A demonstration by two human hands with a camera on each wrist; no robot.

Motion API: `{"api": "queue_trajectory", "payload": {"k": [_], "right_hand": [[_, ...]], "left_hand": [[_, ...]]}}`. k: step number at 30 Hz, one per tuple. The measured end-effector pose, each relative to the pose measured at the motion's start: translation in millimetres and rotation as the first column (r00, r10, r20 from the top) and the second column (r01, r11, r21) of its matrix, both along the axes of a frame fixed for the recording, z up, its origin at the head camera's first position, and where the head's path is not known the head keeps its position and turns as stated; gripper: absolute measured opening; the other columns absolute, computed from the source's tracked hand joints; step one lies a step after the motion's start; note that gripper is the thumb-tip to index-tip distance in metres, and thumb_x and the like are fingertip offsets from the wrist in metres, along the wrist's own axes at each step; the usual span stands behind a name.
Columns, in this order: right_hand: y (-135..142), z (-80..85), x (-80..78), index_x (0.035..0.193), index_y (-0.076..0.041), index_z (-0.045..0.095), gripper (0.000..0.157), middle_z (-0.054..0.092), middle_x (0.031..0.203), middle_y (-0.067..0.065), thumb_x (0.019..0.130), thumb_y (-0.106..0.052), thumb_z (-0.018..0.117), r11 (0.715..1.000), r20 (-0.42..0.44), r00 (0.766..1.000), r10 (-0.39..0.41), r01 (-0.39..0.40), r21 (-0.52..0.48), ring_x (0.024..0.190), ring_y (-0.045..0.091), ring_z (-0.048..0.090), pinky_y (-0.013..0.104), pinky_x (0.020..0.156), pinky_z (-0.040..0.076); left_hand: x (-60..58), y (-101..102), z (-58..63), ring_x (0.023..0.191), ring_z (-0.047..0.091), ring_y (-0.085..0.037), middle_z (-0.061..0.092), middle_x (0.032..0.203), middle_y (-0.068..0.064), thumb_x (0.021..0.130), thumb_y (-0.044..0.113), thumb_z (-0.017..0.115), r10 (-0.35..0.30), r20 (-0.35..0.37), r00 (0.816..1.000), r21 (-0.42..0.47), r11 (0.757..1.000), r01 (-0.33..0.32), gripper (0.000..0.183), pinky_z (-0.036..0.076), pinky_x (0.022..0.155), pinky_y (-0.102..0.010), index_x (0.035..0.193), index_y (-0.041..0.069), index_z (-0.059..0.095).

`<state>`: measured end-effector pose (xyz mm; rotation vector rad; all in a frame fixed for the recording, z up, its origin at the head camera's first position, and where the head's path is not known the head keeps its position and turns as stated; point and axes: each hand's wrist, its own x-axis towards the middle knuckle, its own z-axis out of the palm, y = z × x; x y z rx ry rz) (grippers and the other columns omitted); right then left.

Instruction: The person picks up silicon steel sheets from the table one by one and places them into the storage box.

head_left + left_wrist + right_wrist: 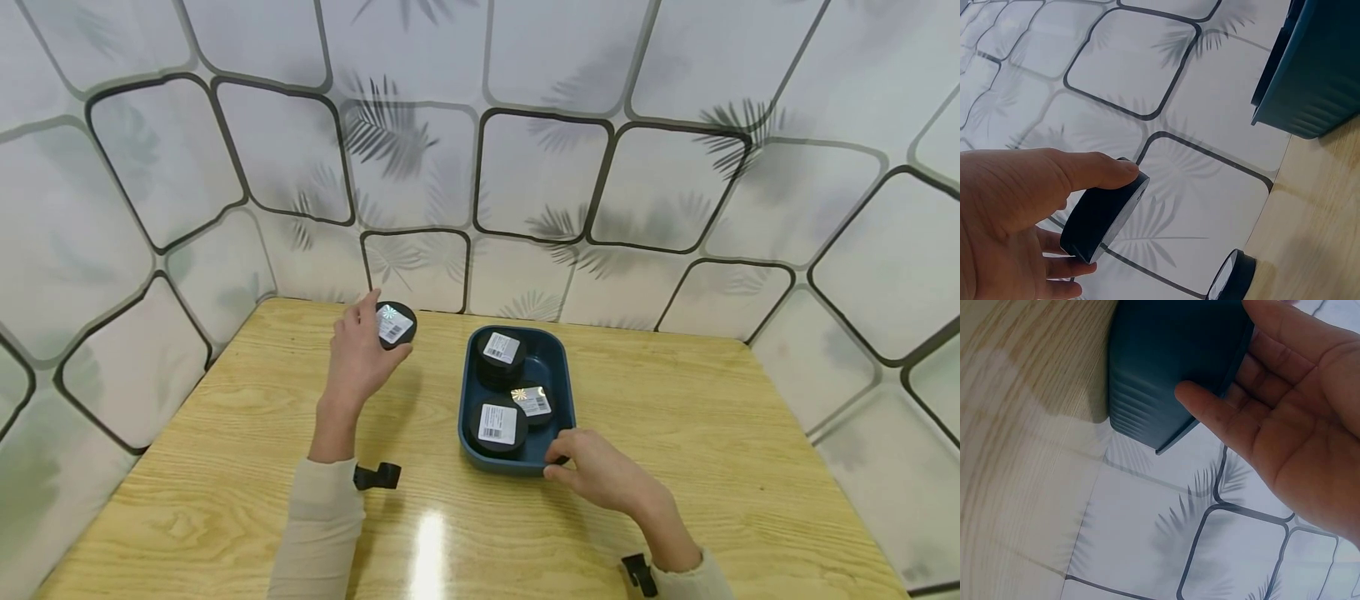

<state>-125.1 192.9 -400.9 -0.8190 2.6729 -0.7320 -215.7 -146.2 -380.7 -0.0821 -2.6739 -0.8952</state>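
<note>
Between thumb and fingers, my left hand (pixel 360 346) pinches a flat round black container (pixel 395 325) with a white label, raised at the back left. In the left wrist view this held container (pixel 1100 215) is tilted, its dark side toward the camera. Another round black container (pixel 1235 278) lies on the table below it, hidden in the head view. My right hand (pixel 603 471) holds the front right corner of a dark blue plastic bin (pixel 557 367), fingers over the rim (pixel 1242 356). Inside the bin are a stack of black containers (pixel 500 348) and more labelled ones (pixel 498 425) in front.
A light wooden table (pixel 675 400) carries the bin. Behind it and at both sides hangs a pale patterned cloth (pixel 540 175) with dark rounded outlines and leaf prints. Black straps (pixel 377 476) are on both wrists.
</note>
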Motion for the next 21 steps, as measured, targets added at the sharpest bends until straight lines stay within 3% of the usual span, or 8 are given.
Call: {"api": "queue_trajectory", "payload": {"k": [21], "right_hand": [[-0.4, -1.4, -0.6, 0.097, -0.013, 0.075, 0.007, 0.063, 0.091, -0.009, 0.092, -0.014, 0.070, 1.000, 0.013, 1.000, -0.013, 0.013, 0.018, 0.084, 0.009, 0.058, 0.029, 0.073, 0.051]], "left_hand": [[2.5, 6.6, 2.4, 0.119, 0.044, -0.052, 0.040, 0.138, -0.034, 0.082, 0.025, 0.082, -0.030, -0.024, 0.999, -0.030, 0.999, 0.029, 0.090, 0.040, 0.092, -0.065, 0.152, 0.005, 0.029]]}}
